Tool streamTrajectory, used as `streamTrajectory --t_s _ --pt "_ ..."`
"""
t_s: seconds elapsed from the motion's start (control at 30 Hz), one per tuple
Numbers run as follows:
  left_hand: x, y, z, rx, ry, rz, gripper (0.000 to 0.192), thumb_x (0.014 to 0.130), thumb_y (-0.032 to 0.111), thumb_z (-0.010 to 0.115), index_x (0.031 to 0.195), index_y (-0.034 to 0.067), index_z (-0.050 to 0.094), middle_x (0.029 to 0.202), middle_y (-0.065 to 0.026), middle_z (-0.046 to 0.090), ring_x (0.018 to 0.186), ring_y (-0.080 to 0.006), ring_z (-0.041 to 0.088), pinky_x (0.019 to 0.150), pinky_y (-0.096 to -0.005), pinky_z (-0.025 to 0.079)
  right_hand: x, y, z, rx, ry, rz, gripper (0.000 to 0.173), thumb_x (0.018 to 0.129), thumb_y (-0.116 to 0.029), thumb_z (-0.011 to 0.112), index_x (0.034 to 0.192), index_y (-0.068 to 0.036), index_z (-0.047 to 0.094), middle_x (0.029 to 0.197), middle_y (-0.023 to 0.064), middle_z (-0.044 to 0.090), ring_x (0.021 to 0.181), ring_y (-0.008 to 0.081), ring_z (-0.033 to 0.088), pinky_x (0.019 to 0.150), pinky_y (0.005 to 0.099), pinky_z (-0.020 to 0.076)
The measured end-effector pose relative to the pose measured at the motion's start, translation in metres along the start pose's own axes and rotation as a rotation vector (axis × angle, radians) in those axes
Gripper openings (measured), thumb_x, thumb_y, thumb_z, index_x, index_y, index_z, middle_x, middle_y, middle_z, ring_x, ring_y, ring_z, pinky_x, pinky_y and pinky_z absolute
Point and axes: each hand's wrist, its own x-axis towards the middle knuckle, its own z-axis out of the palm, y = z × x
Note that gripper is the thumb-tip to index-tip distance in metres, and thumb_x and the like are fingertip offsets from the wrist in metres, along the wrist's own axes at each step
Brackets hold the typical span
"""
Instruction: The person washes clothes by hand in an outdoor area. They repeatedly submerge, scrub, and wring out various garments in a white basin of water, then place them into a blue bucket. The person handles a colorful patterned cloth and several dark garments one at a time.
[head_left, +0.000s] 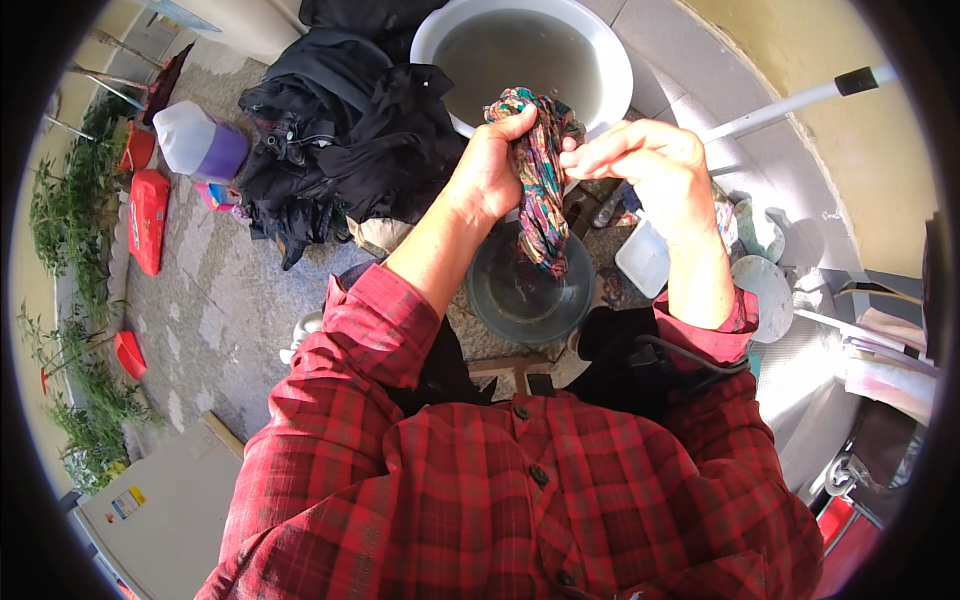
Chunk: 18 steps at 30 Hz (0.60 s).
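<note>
My left hand grips a twisted, multicoloured patterned cloth, thumb laid across its upper part. The cloth looks wet and hangs in a bunched rope. Its lower end is over a dark translucent basin between my feet. From the other side, my right hand reaches in with fingers bent, the fingertips at the cloth's edge. Whether they pinch any fabric cannot be made out. Just beyond both hands stands a large white tub of cloudy greyish water, partly covered by the cloth and hands.
Dark clothes lie heaped left of the tub. Farther left are a jug of purple liquid and a red bag. A white plastic container sits right of the basin. A pale pole slants along the right wall.
</note>
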Motion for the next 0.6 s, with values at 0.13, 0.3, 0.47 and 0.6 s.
streamTrajectory --t_s 0.13,0.3,0.47,0.6 --pt "-0.004 0.011 0.004 -0.036 -0.111 -0.002 0.041 0.1 0.034 0.045 0.121 -0.001 0.052 0.098 -0.0212 0.063 0.077 -0.0257 0.062 0.073 -0.0433 0.054 0.009 0.019 -0.028 -0.067 0.271 0.453 0.026 0.089 -0.02 0.054 0.1 0.002 0.063 0.093 0.0144 0.067 0.084 0.0226 0.068 0.072 0.0341 0.0549" --pt "-0.002 0.016 0.009 -0.155 -0.247 0.023 0.047 0.101 0.039 0.043 0.125 -0.001 0.05 0.098 -0.0213 0.062 0.067 -0.0197 0.056 0.063 -0.0375 0.052 0.023 0.062 -0.009 0.291 0.102 0.397 0.048 0.094 -0.051 0.054 0.109 -0.007 0.061 0.098 0.0104 0.069 0.089 0.0191 0.065 0.077 0.0337 0.0474" --pt "-0.001 0.002 0.017 -0.281 -0.288 -0.12 0.047 0.098 0.039 0.049 0.118 -0.003 0.053 0.09 -0.0224 0.064 0.057 -0.0234 0.058 0.056 -0.0389 0.053 0.032 0.073 0.008 0.827 0.052 0.291 0.055 0.092 -0.065 0.046 0.09 -0.011 0.056 0.085 0.0112 0.067 0.065 0.0185 0.06 0.058 0.0319 0.0491" --pt "0.001 -0.011 0.015 -0.116 -0.263 -0.201 0.046 0.1 0.04 0.046 0.118 -0.002 0.052 0.091 -0.0243 0.061 0.053 -0.0186 0.052 0.051 -0.0317 0.046 0.04 0.071 0.008 1.015 -0.151 0.261 0.08 0.09 -0.07 0.042 0.122 0.002 0.055 0.099 0.0239 0.066 0.071 0.027 0.066 0.061 0.037 0.0571"
